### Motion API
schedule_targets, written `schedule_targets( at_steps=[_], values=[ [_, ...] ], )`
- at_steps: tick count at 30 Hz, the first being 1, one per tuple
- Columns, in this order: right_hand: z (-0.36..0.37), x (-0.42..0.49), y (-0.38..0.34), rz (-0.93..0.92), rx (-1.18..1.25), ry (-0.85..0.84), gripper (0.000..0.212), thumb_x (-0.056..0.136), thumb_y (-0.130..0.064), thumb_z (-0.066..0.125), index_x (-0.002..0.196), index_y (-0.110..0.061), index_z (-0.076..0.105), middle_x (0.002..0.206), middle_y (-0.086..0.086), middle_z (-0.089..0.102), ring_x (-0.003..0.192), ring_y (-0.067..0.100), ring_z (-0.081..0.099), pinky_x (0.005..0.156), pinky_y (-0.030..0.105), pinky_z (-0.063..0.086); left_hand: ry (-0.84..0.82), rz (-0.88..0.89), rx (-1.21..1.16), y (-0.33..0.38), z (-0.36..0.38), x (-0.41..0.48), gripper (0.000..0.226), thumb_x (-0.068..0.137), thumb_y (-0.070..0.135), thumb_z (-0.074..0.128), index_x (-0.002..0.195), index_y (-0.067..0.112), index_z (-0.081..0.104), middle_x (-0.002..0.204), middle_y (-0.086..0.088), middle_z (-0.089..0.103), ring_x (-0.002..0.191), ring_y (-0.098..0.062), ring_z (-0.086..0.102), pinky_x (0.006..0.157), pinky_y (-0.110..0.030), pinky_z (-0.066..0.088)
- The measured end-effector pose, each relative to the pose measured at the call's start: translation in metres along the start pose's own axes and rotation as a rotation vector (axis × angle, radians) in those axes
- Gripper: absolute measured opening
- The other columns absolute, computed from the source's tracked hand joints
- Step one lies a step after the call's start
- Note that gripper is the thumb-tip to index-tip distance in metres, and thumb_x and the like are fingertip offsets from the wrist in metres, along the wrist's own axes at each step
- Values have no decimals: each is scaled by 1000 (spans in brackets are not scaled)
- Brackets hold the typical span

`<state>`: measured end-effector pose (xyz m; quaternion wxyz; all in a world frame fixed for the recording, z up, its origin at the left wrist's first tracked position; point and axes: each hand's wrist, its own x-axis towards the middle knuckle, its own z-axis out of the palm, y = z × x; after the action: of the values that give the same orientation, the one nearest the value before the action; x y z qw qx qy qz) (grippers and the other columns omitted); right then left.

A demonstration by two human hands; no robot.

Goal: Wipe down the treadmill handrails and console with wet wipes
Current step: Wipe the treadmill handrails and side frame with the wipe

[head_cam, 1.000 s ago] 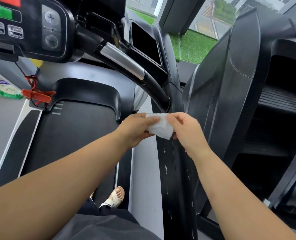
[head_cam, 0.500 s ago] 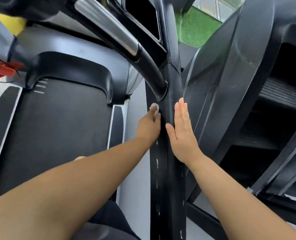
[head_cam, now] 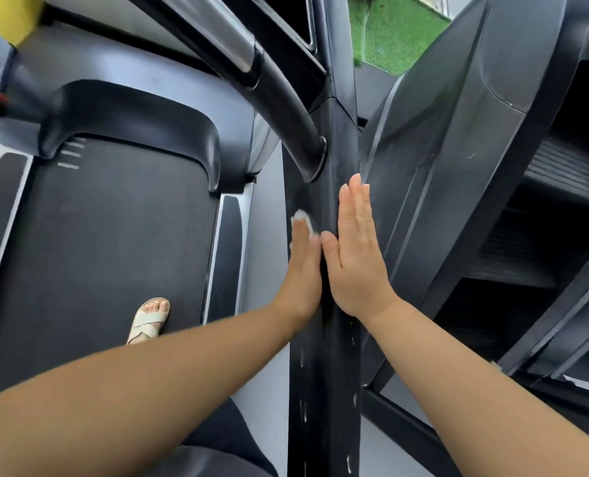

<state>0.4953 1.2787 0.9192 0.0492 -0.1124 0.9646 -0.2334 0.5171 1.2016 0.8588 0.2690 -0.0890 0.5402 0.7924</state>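
1. The wet wipe point(head_cam: 301, 220) is a small white wad trapped under the left fingertips against the near face of the handrail point(head_cam: 324, 373). Only its edge shows past the tips.
2. Left hand point(head_cam: 303, 270): fingers straight, pressed together, flat on the rail. Right hand point(head_cam: 355, 256): fingers straight and together, flat on the opposite face, straight across from the left fingers, holding nothing.
3. Risk: the wipe is pressed, not pinched. If pressure eases mid-slide, it likely bunches up or drops toward the belt point(head_cam: 107, 235), left of the fingers.
4. Risk: the wipe covers only a fingertip-wide strip. The rail's top edge between the two hands and the face under the right palm probably get bare skin only, so those patches are missed.
5. Risk: the curved grip bar point(head_cam: 286, 108) joins the rail just ahead of the fingertips, so a forward push could jam the tips into that joint.
6. Risk: white flecks point(head_cam: 301, 359) sit on the rail behind both wrists. I cannot tell whether they are lint or scuffs; a wadded wipe may shed more.
7. Counts: wipes 1; hands 2; rail being worked 1; grip bar 1; sandalled foot point(head_cam: 150, 320) 1, on the belt well left of the fingers; neighbouring machine point(head_cam: 458, 166) 1, right of the right fingers. Flecks: several, too small to count. The console buttons are not in view.
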Motion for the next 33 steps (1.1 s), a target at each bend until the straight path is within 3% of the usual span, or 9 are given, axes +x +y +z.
schedule_targets(
  at_steps=[3,8,12,15,20,23,26,30,33],
  values=[
    [0,0,-1,3,-26,4,62,94,-29,21,147,-6,1,155,0,-9,145,11,-11,118,24,-7,-6,2,31,-23,1,-8,102,70,93,12,153,34,5,159,17,2,143,5,-1,121,-35,4],
    [0,0,1,8,-30,-7,60,94,-30,21,145,-11,-4,155,-2,-10,143,7,-13,117,22,-8,63,-22,18,10,-23,53,112,61,98,17,153,33,11,159,17,6,144,3,2,120,-35,4],
    [1,0,-1,22,-21,1,60,94,-29,20,145,-10,-4,156,-1,-9,144,7,-13,119,27,-5,10,0,9,-16,-6,24,97,72,93,15,152,37,11,159,18,8,144,4,3,120,-38,5],
    [0,0,-1,18,-36,2,61,94,-29,20,146,-9,-3,156,-1,-9,145,8,-14,119,27,-4,30,71,29,-16,2,-6,89,79,79,8,152,31,-4,158,17,-8,142,7,-7,120,-30,-2],
    [-1,0,-3,36,-45,-13,62,95,-31,21,149,-7,0,155,-4,-11,144,7,-14,118,23,-5,128,106,69,29,-14,39,88,81,76,7,152,27,-8,158,15,-13,143,2,-12,121,-36,-3],
    [-1,-1,-4,55,-42,-11,59,97,-20,26,149,-7,1,156,-3,-10,145,8,-13,119,27,-4,113,154,77,16,-3,18,64,97,55,7,150,25,-12,158,12,-17,143,1,-14,121,-37,-3],
    [-1,-1,-7,37,-70,-5,59,96,-25,21,148,-8,-2,156,-1,-10,144,6,-15,118,25,-6,18,166,86,-5,3,-21,66,90,65,6,146,36,-15,156,19,-20,140,8,-15,121,-33,-4],
    [-3,0,-8,15,-155,-8,62,92,-30,16,146,-4,-2,155,4,-8,143,8,-13,118,24,-6,29,130,76,20,-11,6,74,89,65,7,151,27,-10,157,16,-15,141,6,-13,121,-33,-3],
    [-2,0,-9,9,-218,2,64,92,-30,15,147,2,5,156,10,-4,145,15,-7,120,30,0,54,117,78,40,-13,25,64,98,56,8,152,25,-9,159,13,-12,143,2,-10,121,-35,-1]
  ],
)
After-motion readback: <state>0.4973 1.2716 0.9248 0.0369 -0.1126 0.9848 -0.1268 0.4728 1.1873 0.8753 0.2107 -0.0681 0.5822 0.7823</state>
